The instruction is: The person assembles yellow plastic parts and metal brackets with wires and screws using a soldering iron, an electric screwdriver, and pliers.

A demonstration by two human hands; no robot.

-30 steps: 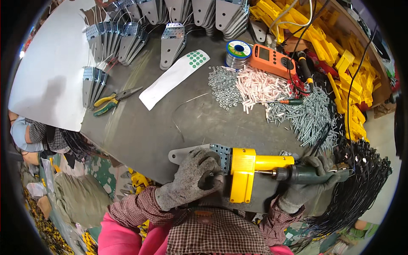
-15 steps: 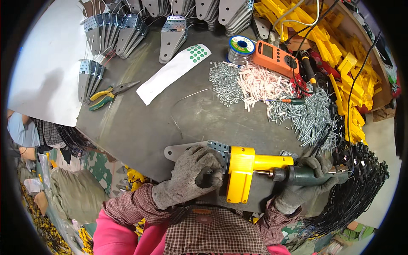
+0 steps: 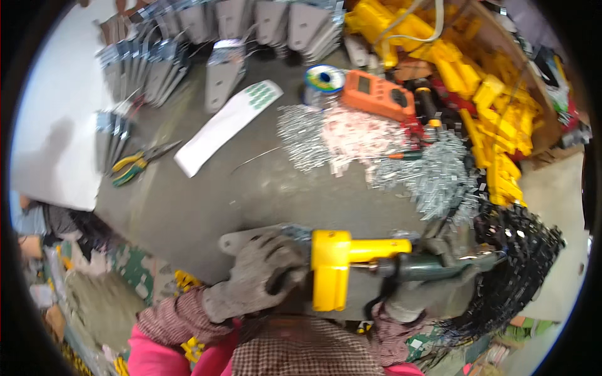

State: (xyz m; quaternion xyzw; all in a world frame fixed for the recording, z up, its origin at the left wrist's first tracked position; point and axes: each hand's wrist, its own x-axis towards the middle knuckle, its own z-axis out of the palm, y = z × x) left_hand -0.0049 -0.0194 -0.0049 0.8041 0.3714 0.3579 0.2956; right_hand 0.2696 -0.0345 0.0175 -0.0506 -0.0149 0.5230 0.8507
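Note:
My left hand point(image 3: 262, 268), in a grey work glove, is closed round a flat grey metal plate point(image 3: 233, 242). A yellow plastic housing point(image 3: 331, 276), with an arm reaching to the right, sits at the plate's right end. In my gloved right hand point(image 3: 429, 296) is a dark green electric screwdriver point(image 3: 417, 268), lying almost level. Its thin bit points left and meets the housing's right side, below the arm; blur hides whether it sits in a screw.
Screws point(image 3: 439, 178), pale pink sleeves point(image 3: 357, 135) and nuts point(image 3: 304, 138) lie in heaps. Behind them are an orange meter point(image 3: 377, 94) and a solder spool point(image 3: 323, 84). Pliers point(image 3: 141, 164) and a white strip point(image 3: 219, 135) lie left; black cables point(image 3: 523, 263) bunch at right.
The whole view has shifted: the bench things appear further left, and my hands lower and further left. Both hands keep the same hold, with the bit still against the housing.

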